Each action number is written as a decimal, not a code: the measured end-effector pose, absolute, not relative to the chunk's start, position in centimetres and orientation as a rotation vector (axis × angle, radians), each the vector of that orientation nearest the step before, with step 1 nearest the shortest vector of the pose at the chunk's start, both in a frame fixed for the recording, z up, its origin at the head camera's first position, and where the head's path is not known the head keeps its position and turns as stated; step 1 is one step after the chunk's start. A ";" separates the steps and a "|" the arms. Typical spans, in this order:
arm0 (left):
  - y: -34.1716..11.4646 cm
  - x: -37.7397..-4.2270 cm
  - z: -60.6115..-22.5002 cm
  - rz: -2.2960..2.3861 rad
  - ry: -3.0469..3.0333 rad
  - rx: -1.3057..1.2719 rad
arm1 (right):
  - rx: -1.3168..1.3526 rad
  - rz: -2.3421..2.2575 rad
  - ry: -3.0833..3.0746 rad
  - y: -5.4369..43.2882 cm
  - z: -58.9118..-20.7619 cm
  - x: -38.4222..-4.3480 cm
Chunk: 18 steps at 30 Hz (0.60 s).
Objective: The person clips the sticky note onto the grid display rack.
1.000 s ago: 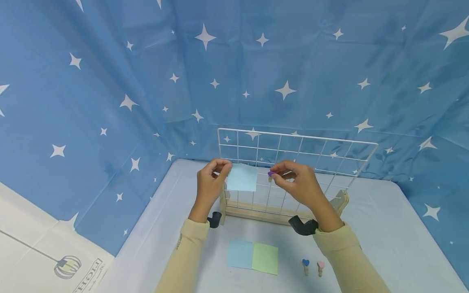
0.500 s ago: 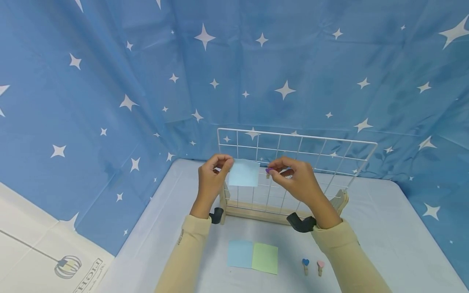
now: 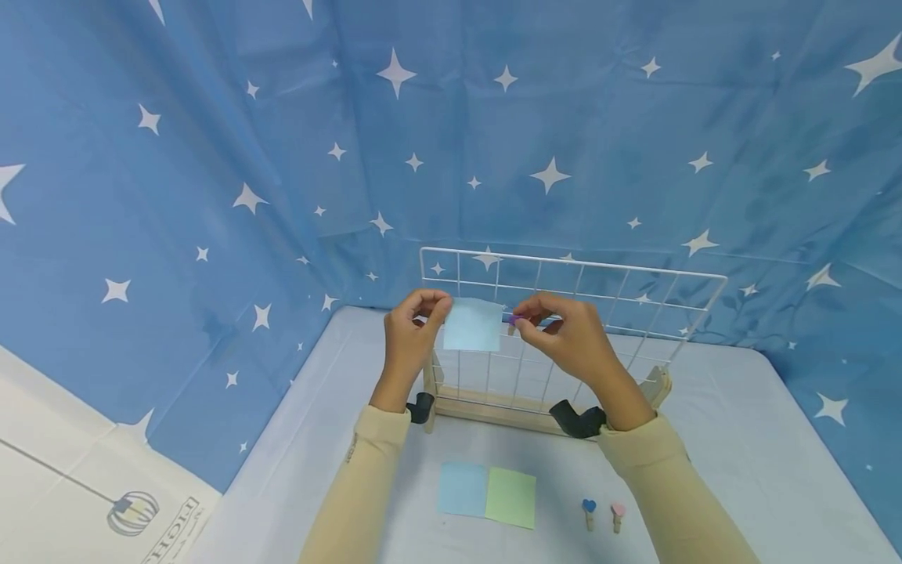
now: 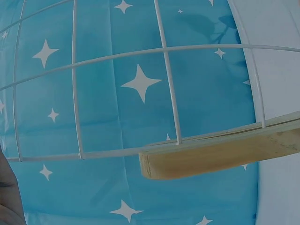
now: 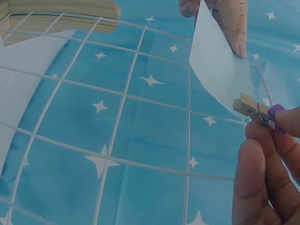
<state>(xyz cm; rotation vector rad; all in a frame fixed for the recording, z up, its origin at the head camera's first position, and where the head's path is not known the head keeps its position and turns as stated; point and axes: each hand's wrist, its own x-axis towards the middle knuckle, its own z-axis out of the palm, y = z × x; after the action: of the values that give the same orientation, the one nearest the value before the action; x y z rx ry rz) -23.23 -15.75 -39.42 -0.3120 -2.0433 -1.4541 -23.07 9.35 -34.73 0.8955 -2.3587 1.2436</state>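
My left hand [image 3: 416, 329] pinches a light blue paper square [image 3: 474, 325] at its upper left corner, holding it up before the left part of a white wire grid [image 3: 599, 264]. Just right of the paper, my right hand [image 3: 564, 333] pinches a small wooden clothespin [image 5: 251, 106] with a purple heart between thumb and fingers. In the right wrist view the clothespin's tip lies close to the paper's edge; whether they touch I cannot tell. Only a sliver of the left hand [image 4: 8, 192] shows in the left wrist view.
The grid stands in a wooden base [image 3: 493, 411] on a white-covered table [image 3: 296, 470]. Nearer lie a blue paper square [image 3: 462, 489], a green one [image 3: 511, 498], a blue-heart clothespin [image 3: 589, 513] and a pink-heart clothespin [image 3: 618, 517]. A starry blue curtain [image 3: 451, 117] hangs behind.
Both hands have risen slightly. The left hand has carried the paper up and a little right, while the right hand has brought the purple-heart clothespin up and left.
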 end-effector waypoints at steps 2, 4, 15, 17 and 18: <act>-15.8 -23.3 -39.4 -1.456 -2.040 -0.312 | 0.892 1.233 -2.358 9.3 -34.6 -23.1; -15.7 -23.4 -39.3 -1.455 -2.037 -0.311 | 0.888 1.228 -2.355 9.2 -34.5 -23.2; -15.5 -23.9 -39.1 -1.476 -2.017 -0.301 | 0.825 1.271 -2.355 8.6 -33.6 -23.2; -15.5 -24.0 -39.2 -1.480 -2.018 -0.293 | 0.818 1.276 -2.353 8.4 -33.5 -23.2; -15.5 -24.0 -39.2 -1.482 -2.018 -0.289 | 0.816 1.274 -2.350 8.4 -33.4 -23.2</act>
<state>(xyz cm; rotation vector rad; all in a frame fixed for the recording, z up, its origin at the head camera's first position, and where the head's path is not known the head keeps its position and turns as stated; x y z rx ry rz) -24.01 -15.49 -39.16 -0.2890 -2.0178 -1.4819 -23.23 8.39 -33.42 0.8164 -2.3501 1.2736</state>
